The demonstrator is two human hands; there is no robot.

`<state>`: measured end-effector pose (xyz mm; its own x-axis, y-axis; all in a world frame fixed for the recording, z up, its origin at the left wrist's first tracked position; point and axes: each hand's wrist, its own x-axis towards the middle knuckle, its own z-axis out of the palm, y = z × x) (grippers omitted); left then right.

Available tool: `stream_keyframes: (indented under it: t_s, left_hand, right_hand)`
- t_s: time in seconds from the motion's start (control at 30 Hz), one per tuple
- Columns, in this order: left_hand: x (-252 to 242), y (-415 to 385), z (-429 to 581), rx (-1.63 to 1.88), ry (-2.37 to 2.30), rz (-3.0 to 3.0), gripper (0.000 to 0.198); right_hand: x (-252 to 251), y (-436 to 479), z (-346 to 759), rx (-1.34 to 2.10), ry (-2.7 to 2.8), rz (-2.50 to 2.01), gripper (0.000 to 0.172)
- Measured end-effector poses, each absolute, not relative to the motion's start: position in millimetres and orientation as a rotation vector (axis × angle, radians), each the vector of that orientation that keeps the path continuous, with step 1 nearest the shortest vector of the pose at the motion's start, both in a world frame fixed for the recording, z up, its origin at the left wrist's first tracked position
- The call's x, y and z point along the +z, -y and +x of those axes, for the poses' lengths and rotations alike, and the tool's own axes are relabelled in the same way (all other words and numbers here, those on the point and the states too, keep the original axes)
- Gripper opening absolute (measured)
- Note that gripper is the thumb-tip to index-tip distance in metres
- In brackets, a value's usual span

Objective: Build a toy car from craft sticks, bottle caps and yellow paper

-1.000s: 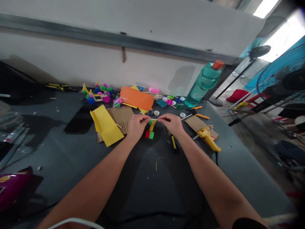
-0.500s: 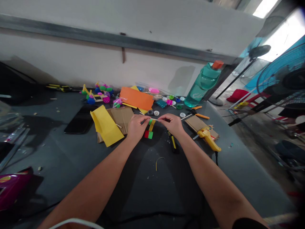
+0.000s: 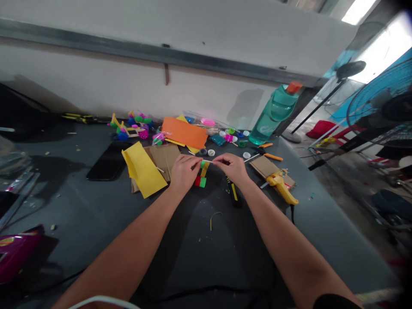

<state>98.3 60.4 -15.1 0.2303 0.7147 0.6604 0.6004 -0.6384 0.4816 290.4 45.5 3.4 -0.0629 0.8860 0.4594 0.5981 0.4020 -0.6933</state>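
Note:
A thin white stick (image 3: 207, 161) spans the gap between my two hands. My left hand (image 3: 185, 171) is closed, pinching its left end between thumb and fingertips. The right end sits in the pinch of my right hand (image 3: 232, 166). Right behind and below the stick is a small piece made of a yellow strip (image 3: 205, 170) with a green cap (image 3: 202, 182) and a red cap (image 3: 197, 181) at its near end. Another bit of green shows at its far end, partly covered by my left fingers. A black and yellow utility knife (image 3: 233, 192) lies below my right hand.
Yellow paper (image 3: 144, 171) lies on cardboard (image 3: 164, 156) beside a black phone (image 3: 107, 162). A yellow glue gun (image 3: 282, 188) rests on cardboard at right, near orange-handled pliers (image 3: 273, 157). Bottle caps, orange paper (image 3: 185, 133) and a teal bottle (image 3: 273, 116) stand farther back.
Both hands stay almost where they were, with the stick still between them. My left hand has shifted very slightly.

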Motion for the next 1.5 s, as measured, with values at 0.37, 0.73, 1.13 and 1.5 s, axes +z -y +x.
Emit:
stream_keyframes:
  t_s: [0.37, 0.73, 1.13, 1.5]
  left_hand:
    - [-15.4, -60.1, 97.6, 1.372, -1.276, 2.377, 0.017]
    - [-16.4, -59.8, 97.3, 1.39, -1.241, 2.406, 0.019]
    - [-17.7, -61.2, 98.1, 1.368, -1.234, 2.416, 0.019]
    - [-18.9, -62.7, 98.0, 1.407, -1.186, 2.428, 0.019]
  right_hand:
    - [0.7, -47.4, 290.0, 0.37, 1.785, -1.281, 0.006]
    - [2.9, -45.6, 290.2, 0.386, 1.774, -1.284, 0.007]
    - [2.8, -45.9, 290.9, 0.393, 1.762, -1.284, 0.006]
    - [2.9, -45.4, 290.7, 0.404, 1.766, -1.298, 0.007]
